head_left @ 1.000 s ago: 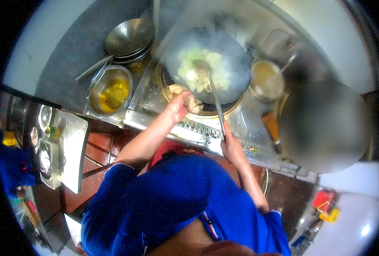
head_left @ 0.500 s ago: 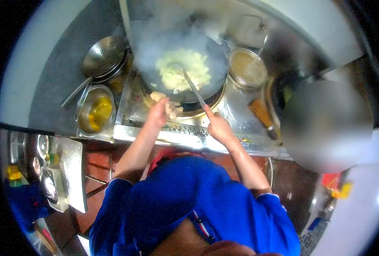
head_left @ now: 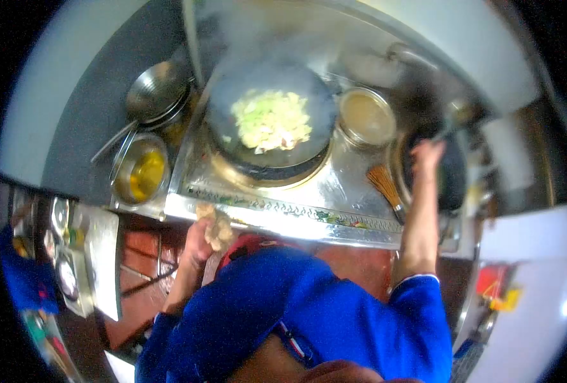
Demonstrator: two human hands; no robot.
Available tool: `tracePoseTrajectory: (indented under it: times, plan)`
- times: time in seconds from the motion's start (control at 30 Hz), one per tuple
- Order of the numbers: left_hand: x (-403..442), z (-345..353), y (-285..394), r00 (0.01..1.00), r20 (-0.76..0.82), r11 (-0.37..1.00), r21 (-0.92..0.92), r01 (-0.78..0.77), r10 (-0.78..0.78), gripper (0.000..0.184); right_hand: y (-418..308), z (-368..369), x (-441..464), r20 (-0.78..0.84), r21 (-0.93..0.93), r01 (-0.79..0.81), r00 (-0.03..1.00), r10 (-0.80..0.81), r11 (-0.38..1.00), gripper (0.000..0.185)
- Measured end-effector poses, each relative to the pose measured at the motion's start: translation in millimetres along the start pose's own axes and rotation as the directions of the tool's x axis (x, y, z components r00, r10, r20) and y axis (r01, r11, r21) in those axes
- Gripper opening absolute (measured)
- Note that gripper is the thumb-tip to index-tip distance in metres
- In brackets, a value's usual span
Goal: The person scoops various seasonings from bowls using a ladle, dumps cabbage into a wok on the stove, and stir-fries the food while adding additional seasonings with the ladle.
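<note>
My left hand is closed around a bunched beige cloth, just in front of the stove's front edge. Pale green chopped vegetables lie in the steaming wok on the burner. Over on the right, my right hand is closed on the ladle, above a second dark wok. Motion blurs the ladle, and its bowl does not show clearly.
A pot of cloudy liquid stands right of the burner, with a bamboo brush nearer me. On the left are a perforated strainer and a metal bowl of yellow oil. A white-topped counter stands lower left.
My right hand has swung from the burner wok to the right with the ladle. My left hand has drawn the cloth back from the wok's rim toward me.
</note>
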State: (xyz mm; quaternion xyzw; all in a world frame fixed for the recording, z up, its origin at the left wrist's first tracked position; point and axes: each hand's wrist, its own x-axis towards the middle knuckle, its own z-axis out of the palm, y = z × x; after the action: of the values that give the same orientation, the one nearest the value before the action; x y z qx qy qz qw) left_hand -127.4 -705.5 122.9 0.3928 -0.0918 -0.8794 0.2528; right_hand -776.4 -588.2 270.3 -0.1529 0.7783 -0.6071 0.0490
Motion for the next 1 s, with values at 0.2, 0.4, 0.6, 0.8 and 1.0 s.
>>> tracePoseTrajectory:
  times: [0.2, 0.4, 0.6, 0.8, 1.0]
  plan:
    - [-6.5, 18.2, -12.5, 0.998, 0.058, 0.996, -0.090, -0.010, 0.015, 0.037, -31.3, 15.7, -111.7, 0.292, 0.193, 0.067, 0.949, -0.123, 0.979, 0.070]
    - [-6.6, 20.6, -19.1, 0.999, -0.044, 0.993, 0.119, -0.025, 0.031, 0.043, -47.3, 18.1, -198.1, 0.809, -0.382, 0.243, 0.554, 0.196, 0.892, 0.069]
    - [-13.9, 24.9, -20.0, 0.997, 0.006, 0.997, -0.039, -0.072, 0.072, 0.032, 5.3, 68.4, -214.2, 0.866, -0.406, 0.482, 0.474, 0.158, 0.777, 0.069]
    - [-16.2, 14.1, -20.1, 0.999, 0.014, 0.999, -0.021, -0.030, 0.031, 0.033, -19.9, 131.6, -256.4, 0.731, -0.411, 0.364, 0.679, 0.064, 0.836, 0.070]
    - [-24.9, -5.8, -21.1, 0.986, -0.159, 0.998, 0.045, -0.041, 0.048, 0.025, -27.8, 57.1, -298.6, 0.863, -0.339, 0.354, 0.486, 0.138, 0.872, 0.070]
